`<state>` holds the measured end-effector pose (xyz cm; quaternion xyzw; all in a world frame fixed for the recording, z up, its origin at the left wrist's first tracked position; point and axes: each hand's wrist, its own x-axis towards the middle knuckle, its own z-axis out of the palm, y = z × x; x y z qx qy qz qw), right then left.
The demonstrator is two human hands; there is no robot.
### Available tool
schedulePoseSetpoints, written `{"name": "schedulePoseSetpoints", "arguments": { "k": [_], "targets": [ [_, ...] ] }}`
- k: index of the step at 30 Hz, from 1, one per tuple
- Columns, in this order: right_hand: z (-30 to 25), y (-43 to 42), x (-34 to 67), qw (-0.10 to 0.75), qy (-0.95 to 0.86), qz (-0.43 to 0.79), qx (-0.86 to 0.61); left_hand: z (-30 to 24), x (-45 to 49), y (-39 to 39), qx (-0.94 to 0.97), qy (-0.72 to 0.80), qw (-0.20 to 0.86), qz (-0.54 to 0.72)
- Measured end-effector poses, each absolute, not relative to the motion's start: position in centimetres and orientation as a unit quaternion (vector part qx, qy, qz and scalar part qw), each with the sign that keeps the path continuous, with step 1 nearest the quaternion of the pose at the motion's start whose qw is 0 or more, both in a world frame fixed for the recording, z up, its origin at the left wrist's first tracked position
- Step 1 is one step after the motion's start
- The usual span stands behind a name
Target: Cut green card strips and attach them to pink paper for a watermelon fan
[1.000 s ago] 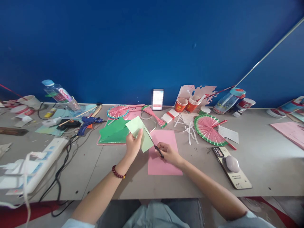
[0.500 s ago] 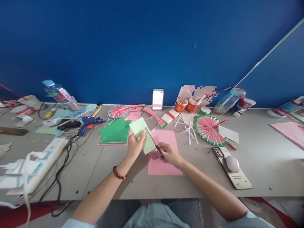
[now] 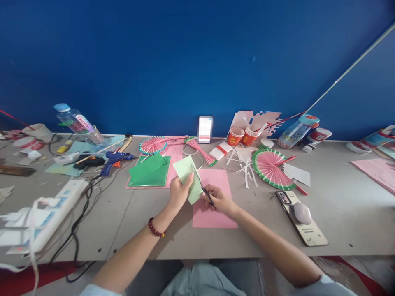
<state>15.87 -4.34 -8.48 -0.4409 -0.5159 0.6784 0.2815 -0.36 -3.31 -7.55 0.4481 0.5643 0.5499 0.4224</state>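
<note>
A light green sheet of paper (image 3: 186, 169) is pinched in my left hand (image 3: 180, 192), thumb on top, tilted above the table. My right hand (image 3: 218, 200) has its fingers closed round the dark handles of scissors (image 3: 207, 195). The scissor blades reach up and left across the right part of the green paper. Beneath my right hand lies a pink sheet of paper (image 3: 215, 218), flat on the table. Darker green paper (image 3: 149, 172) rests to the left of my left hand.
To the right lie a watermelon-patterned paper fan (image 3: 270, 169) and a phone (image 3: 313, 234). Red paper cups (image 3: 236, 137) stand at the back. On the left are a blue glue gun (image 3: 115, 161), a power strip (image 3: 66, 205) with cables, and a tilted plastic bottle (image 3: 80, 123).
My left hand and the light green paper have shifted slightly right and down, toward the scissors. The blades now lie further across the paper. My right hand has barely moved.
</note>
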Motion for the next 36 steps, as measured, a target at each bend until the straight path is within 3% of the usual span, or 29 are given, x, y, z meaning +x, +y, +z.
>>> {"name": "schedulePoseSetpoints", "arguments": {
  "k": [36],
  "targets": [
    [-8.8,-4.2,15.8,0.306,-0.518,0.671,-0.432,-8.6,-0.8,-2.9,0.444,0.576,0.423,0.541]
  ]
}}
